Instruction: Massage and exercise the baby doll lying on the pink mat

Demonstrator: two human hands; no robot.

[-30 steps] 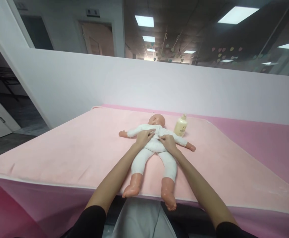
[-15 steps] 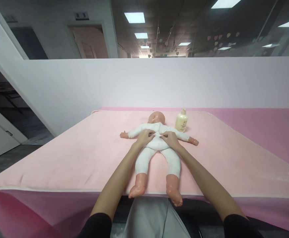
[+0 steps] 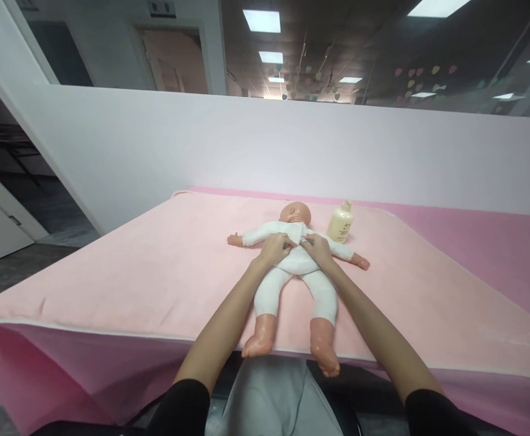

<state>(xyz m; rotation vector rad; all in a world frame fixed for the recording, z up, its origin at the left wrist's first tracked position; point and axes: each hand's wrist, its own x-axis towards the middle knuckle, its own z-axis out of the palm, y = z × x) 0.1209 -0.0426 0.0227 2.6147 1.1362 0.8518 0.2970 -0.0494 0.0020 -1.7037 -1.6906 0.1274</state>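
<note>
A baby doll [image 3: 297, 266] in a white suit lies on its back on a pink towel [image 3: 165, 272], arms spread, bare feet over the near edge. My left hand [image 3: 276, 248] rests on the doll's chest with its fingers curled onto the white fabric. My right hand [image 3: 318, 249] sits beside it on the chest, fingertips pinched at the suit's front. Both hands meet at the middle of the chest.
A cream lotion bottle [image 3: 340, 222] stands just right of the doll's head. The table runs on to the right under a darker pink cover [image 3: 487, 242]. A white partition wall [image 3: 292, 151] rises behind it. An open doorway lies at far left.
Both hands have slid a little up the doll's chest and drawn closer together. The view has shifted slightly.
</note>
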